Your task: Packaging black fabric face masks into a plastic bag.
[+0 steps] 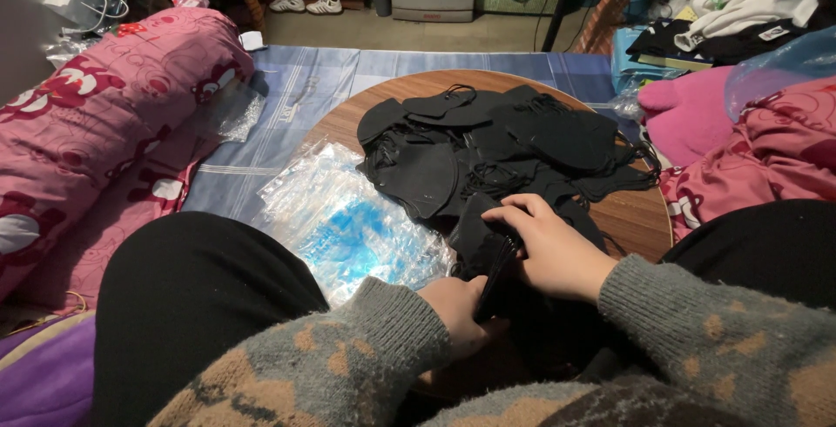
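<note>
On round table (640, 214): both hands grip black mask stack (488, 248), clear bags (348, 222) beside.

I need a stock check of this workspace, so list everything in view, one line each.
black face masks: a loose pile, count unclear, on the table
round table: one, brown wood, centre
clear plastic bags: a stack, clear with blue print, table's left edge
bolster pillow: one, pink patterned, left
blue sheet: one, under the table
folded clothes: several, white and black, upper right
shoes: one pair, white, far floor
left hand: holds a stack of black masks
right hand: rests on the same stack
</note>
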